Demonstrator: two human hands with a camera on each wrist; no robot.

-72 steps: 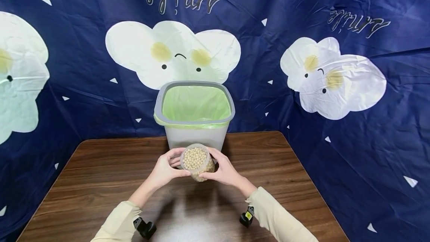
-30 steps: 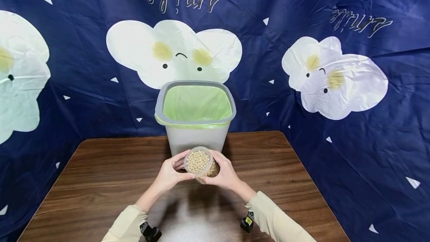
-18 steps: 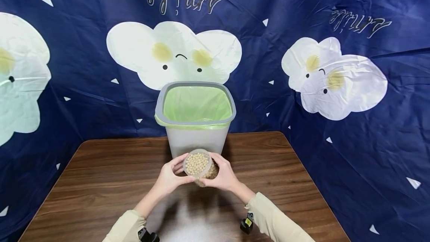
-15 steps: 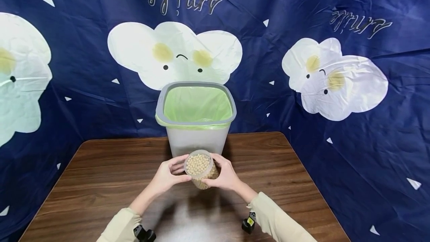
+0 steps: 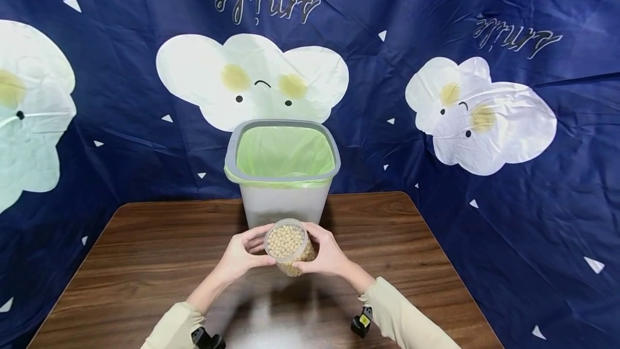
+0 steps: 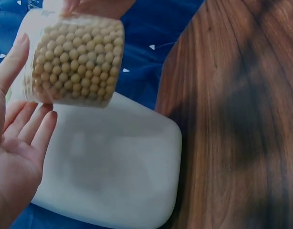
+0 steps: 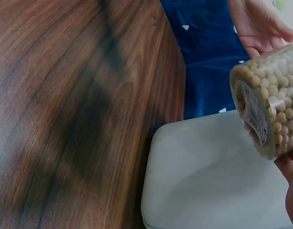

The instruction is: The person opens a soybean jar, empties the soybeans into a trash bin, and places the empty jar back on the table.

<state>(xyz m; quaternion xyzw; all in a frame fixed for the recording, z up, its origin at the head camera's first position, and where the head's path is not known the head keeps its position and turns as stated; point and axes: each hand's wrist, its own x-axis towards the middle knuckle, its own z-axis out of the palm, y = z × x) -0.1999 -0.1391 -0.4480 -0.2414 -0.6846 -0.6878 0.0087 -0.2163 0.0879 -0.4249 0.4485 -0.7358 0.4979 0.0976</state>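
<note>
A clear plastic jar (image 5: pixel 287 242) packed with round beige beans is held off the table in front of the bin. Its top end tilts toward the head camera, and a printed label (image 7: pixel 254 114) covers its base in the right wrist view. My left hand (image 5: pixel 240 253) grips the top rim, thumb on the near side and fingers on the far side. Around the lower body, my right hand (image 5: pixel 326 251) holds the jar (image 6: pixel 77 62) from the right. Whether a lid is on is hard to tell.
Just behind the hands stands a pale bin (image 5: pixel 283 203) with a grey rim and a green liner (image 5: pixel 284 149). The brown wooden table (image 5: pixel 160 263) spreads to both sides. A blue cloth (image 5: pixel 373 96) with white clouds hangs around the back and sides.
Both hands have brought the jar slightly nearer to the body and a little to the right since the earliest frame. The grip looks much the same, and the bin stays put.
</note>
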